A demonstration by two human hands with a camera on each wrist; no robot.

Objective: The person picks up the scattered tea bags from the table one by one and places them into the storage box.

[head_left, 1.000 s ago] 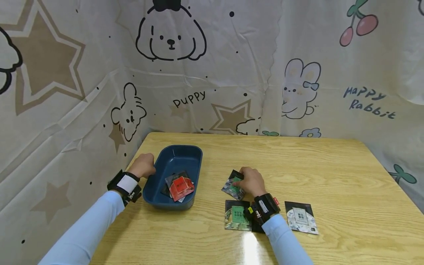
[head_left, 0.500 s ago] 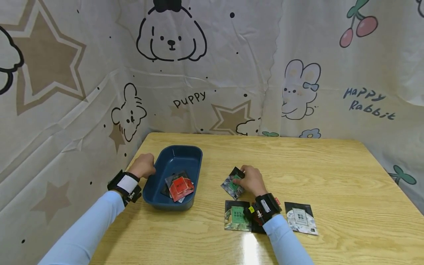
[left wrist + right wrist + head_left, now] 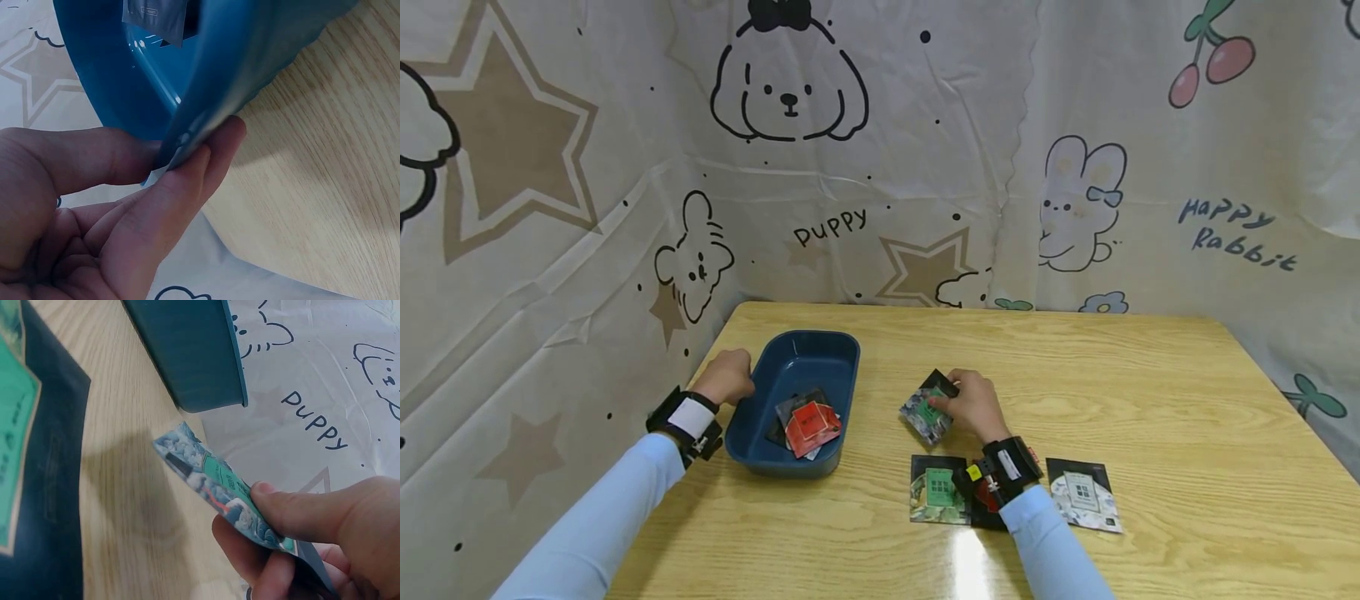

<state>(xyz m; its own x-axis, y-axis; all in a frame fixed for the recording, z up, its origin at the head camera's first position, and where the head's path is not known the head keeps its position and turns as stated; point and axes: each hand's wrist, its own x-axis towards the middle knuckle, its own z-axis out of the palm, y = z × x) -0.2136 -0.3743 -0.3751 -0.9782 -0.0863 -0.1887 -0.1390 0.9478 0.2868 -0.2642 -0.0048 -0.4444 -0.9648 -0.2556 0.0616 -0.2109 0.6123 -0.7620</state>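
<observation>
Green-labelled sachet (image 3: 925,417): one, tilted, held clear of the table (image 3: 1187,400), to the right of the tray (image 3: 786,469). Cloth backdrop (image 3: 940,167): pale, printed with animals, stars and lettering, behind and left of the table. Table: light wood grain. Sleeves (image 3: 598,517): two, pale blue. Tray: dark blue, deep, corners rounded. Left hand (image 3: 726,377): thumb and fingers pinching the tray's rim on its left side. Right hand (image 3: 977,407): thumb on the green-labelled sachet's printed face, fingers beneath, clamped on it. Second green sachet (image 3: 939,490): flat, nearer the person. Dark sachet (image 3: 987,514): beside it, partly hidden by the right wrist. White-labelled sachet (image 3: 1084,494): flat, farther right. Red sachet (image 3: 813,426): in the tray, over grey sachets (image 3: 786,407), partly covered.
</observation>
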